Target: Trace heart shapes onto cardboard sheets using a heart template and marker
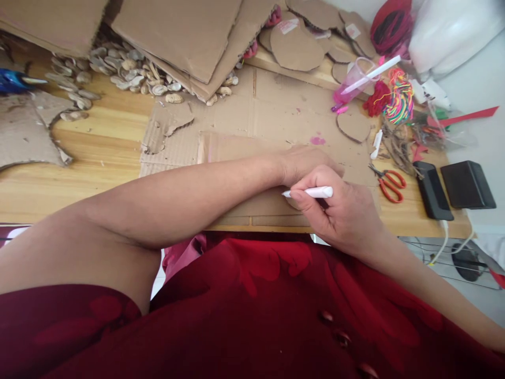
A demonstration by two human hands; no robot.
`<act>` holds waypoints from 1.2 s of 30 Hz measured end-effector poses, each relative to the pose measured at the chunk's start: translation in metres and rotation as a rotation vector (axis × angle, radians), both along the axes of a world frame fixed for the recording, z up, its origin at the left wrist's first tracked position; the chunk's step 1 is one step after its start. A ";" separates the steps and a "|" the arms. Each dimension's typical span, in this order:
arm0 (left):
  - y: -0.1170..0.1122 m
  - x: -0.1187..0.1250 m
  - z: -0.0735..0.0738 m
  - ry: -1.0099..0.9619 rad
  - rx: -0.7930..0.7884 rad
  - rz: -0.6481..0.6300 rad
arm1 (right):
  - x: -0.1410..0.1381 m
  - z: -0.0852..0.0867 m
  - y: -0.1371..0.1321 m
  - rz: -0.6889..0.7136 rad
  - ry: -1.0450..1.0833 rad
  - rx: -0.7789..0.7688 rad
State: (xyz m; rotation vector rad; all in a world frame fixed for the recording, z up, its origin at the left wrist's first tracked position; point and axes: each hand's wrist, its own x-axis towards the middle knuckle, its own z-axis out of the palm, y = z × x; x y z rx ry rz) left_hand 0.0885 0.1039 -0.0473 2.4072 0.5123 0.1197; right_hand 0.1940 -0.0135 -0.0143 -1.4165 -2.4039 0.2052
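Note:
A white pen [315, 192] is pinched in my right hand [347, 210], its tip pointing left, close to my left wrist. My left hand [310, 160] lies palm down on a flat piece of cardboard [236, 147], with its fingers stretched to the right and partly hidden behind my right hand. Just below the pen, the curved edge of a cardboard piece [292, 203] shows; most of it is covered by my hands. Beneath everything is a larger cardboard sheet [272, 105] on the wooden table [110, 139].
Stacked cardboard sheets [181, 37] and shells [130, 71] fill the back left, near a blue glue gun [16, 81]. Rounded cardboard cutouts [298, 45] lie behind. On the right are a pink cup [351, 87], coloured threads [399, 97], orange-handled scissors [391, 185] and black boxes [467, 184].

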 end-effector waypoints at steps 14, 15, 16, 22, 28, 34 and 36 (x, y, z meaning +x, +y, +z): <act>0.002 0.003 -0.020 -0.148 0.140 -0.024 | 0.007 0.004 -0.021 0.126 0.022 -0.027; 0.001 0.002 -0.018 -0.139 0.140 -0.014 | 0.005 0.002 -0.019 0.124 0.022 -0.014; 0.000 0.001 -0.016 -0.128 0.137 -0.005 | 0.003 0.000 -0.016 0.119 0.021 0.005; -0.003 -0.003 -0.003 -0.026 0.088 -0.037 | -0.002 -0.004 -0.005 0.069 0.033 0.041; -0.003 0.000 -0.006 -0.043 0.076 -0.010 | 0.004 0.001 -0.009 0.049 0.072 -0.056; -0.001 0.001 -0.010 -0.063 0.062 -0.022 | 0.002 0.000 -0.006 0.010 0.058 -0.005; -0.003 0.000 -0.007 -0.047 0.083 -0.015 | 0.003 0.004 -0.008 0.041 0.055 -0.060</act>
